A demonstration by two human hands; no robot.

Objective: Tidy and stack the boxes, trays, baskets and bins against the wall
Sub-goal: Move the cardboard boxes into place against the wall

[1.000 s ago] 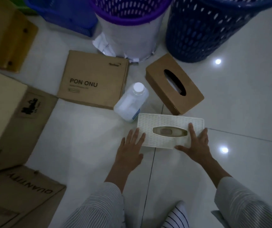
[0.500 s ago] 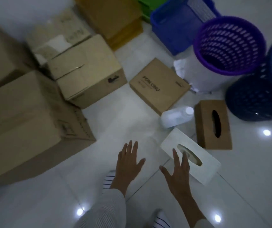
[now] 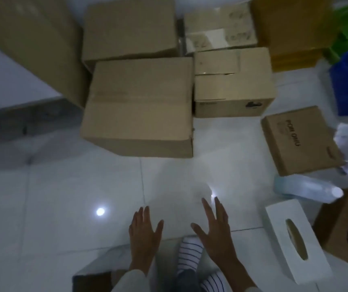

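Both hands (image 3: 179, 234) empty (fingers spread); large carton (image 3: 139, 106) ahead, bottle (image 3: 307, 187) right.

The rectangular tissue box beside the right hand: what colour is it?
White tissue box, seen best in the head view.

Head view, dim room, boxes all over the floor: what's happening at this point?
A person in striped clothing is tidying. Both hands, left hand and right hand, hover open over bare white tile floor, holding nothing. The white woven tissue box lies to the right, beside a brown wooden tissue box. Plain brown cardboard boxes sit clustered ahead.
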